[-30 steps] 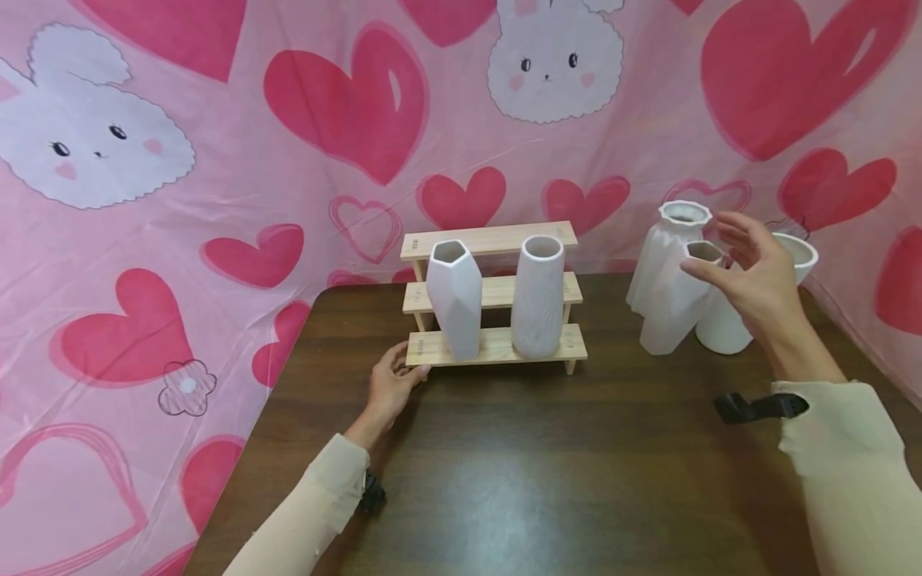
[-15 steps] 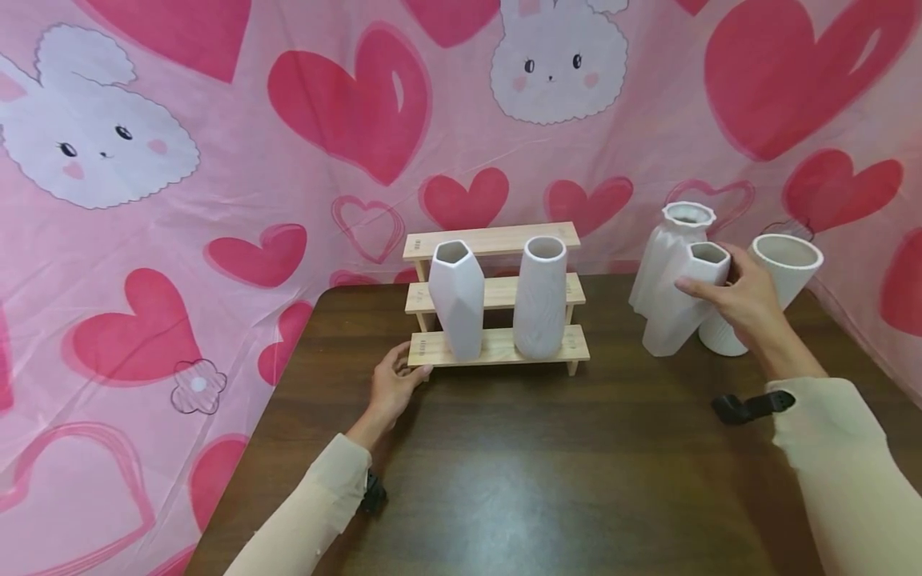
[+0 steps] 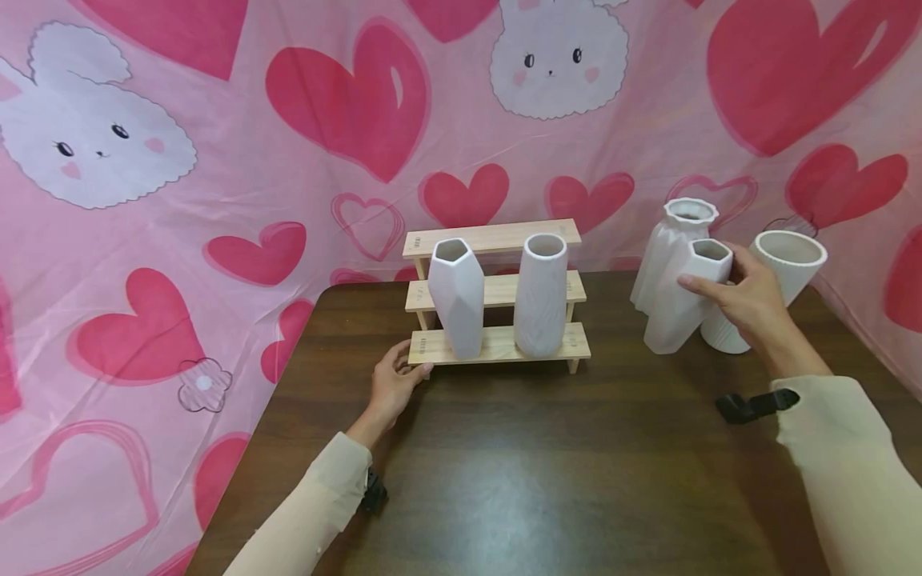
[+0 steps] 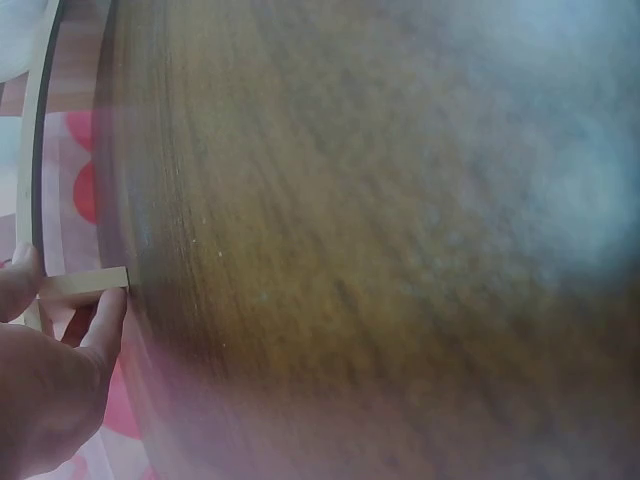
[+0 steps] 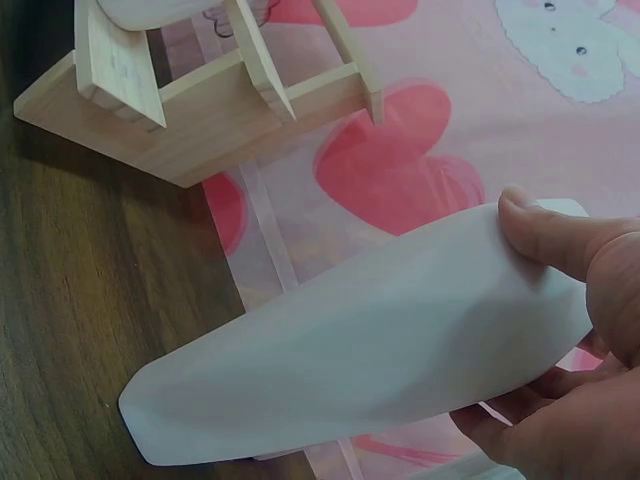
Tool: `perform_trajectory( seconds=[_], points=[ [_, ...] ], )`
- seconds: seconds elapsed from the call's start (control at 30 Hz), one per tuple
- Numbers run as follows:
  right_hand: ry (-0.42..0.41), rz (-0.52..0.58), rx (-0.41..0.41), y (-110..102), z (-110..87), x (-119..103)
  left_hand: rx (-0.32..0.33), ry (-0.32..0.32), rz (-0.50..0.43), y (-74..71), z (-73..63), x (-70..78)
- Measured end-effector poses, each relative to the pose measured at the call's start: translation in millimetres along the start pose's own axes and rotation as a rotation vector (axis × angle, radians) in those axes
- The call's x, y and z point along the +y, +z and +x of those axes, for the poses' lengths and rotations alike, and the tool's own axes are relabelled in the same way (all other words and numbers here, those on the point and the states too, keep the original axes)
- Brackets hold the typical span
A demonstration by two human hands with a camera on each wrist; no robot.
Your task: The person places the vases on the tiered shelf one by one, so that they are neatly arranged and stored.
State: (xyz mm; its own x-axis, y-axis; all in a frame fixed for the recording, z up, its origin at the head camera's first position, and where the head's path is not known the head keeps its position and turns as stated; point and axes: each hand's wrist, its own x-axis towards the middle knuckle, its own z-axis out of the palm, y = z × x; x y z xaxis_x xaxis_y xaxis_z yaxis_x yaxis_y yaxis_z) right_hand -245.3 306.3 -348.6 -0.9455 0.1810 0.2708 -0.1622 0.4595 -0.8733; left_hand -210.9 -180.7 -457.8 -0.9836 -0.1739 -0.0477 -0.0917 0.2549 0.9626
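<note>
My left hand (image 3: 392, 387) grips the front left corner of a three-tier wooden stand (image 3: 497, 236). In the left wrist view its thumb lies on the shelf edge and its fingers touch a short leg (image 4: 85, 287). On the lowest shelf stand a faceted white vase (image 3: 458, 300) and a rounded, textured white vase (image 3: 540, 300). At the right, my right hand (image 3: 756, 296) holds another faceted white vase (image 3: 680, 300) near its rim, thumb on one side and fingers on the other. The right wrist view shows this vase's smooth body (image 5: 350, 335) stretching away from the hand.
Behind the held vase stands a fluted white vase (image 3: 659, 256) with a wavy rim. A wide-mouthed white vase (image 3: 792, 268) stands just right of it, partly hidden by my hand. A pink heart-patterned cloth (image 3: 302, 160) hangs behind the brown table (image 3: 490, 456).
My right hand has come down and left from above the faceted vase and taken hold of it near the rim. My left hand stays on the stand.
</note>
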Motion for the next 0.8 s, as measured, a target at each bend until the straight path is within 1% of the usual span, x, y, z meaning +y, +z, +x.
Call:
perform_trajectory(
  seconds=[0.2,0.3,0.5,0.6,0.8],
  points=[
    [0.001,-0.006,0.013,-3,0.8,-1,-0.006,-0.002,-0.005,0.0,-0.9,1.5],
    [0.003,-0.016,0.006,-4,2.2,0,-0.005,-0.001,-0.01,-0.1,-1.2,2.0],
    [-0.029,-0.099,-0.004,-2,2.0,-3,-0.001,-0.006,0.005,-0.7,-1.5,3.1],
    [-0.044,-0.126,-0.006,-1,0.5,-7,0.002,-0.006,0.021,-0.9,-1.5,3.0],
    [-0.046,-0.129,-0.014,-2,-0.7,-21,0.001,-0.002,0.019,-1.2,-0.8,1.2]
  ],
)
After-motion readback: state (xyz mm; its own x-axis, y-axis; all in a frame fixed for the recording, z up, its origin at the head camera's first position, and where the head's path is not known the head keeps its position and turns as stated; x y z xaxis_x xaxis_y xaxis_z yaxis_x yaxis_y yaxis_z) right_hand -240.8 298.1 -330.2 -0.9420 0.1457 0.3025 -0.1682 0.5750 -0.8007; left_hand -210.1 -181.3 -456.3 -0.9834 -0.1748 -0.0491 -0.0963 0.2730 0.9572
